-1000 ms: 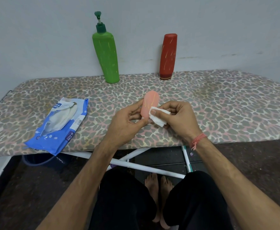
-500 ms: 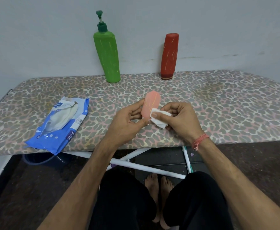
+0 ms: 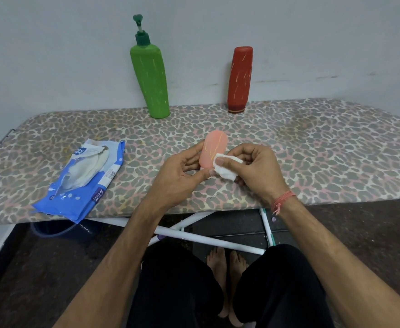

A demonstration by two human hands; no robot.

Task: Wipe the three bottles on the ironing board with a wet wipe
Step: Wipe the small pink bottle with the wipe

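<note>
Above the spotted board point(image 3: 289, 147), right hand point(image 3: 257, 170) presses crumpled wipe point(image 3: 225, 167) on smooth rounded pink bottle point(image 3: 212, 149)

Left hand point(image 3: 177, 176) and right hand point(image 3: 257, 170) close together, fingers point(image 3: 220, 162) curled in a pinch.

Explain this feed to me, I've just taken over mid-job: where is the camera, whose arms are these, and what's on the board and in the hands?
There is no machine: the camera sits on a person's head, looking down at their own bare arms. The left hand holds a small pale pink plastic bottle, and the right hand presses a folded white wet wipe against it. On the leopard-print ironing board lie an opened blue pack of wipes, and at the back, by the wall, stand a tall green pump bottle and a red bottle resting on its cap.
</note>
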